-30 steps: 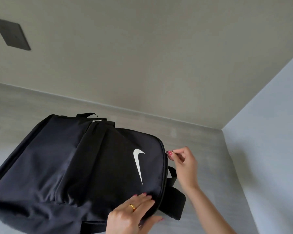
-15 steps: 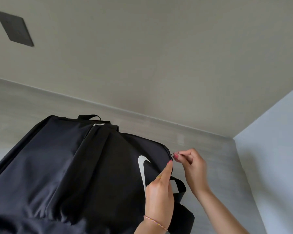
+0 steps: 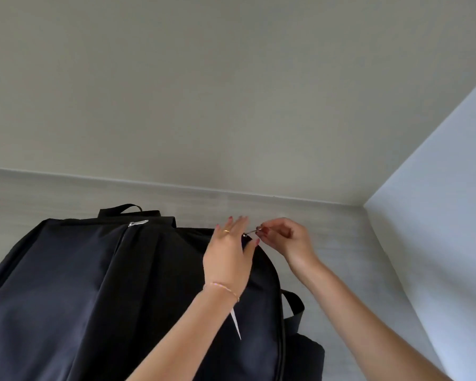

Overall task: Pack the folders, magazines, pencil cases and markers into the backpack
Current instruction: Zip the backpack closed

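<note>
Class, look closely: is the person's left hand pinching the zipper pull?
No: the right hand pinches the zipper pull, while the left hand lies flat on the backpack.

Black backpack [image 3: 94, 298] flat on floor

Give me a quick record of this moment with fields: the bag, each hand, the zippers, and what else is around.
bag: black backpack lying on a grey wood-grain surface
left hand: left hand flat on the backpack's upper corner, fingers spread
right hand: right hand pinching the metal zipper pull at that corner
other zipper: second silver zipper pull near the top handle, untouched
items to pack: none in view
surroundings: beige wall behind, pale blue wall to the right
</note>
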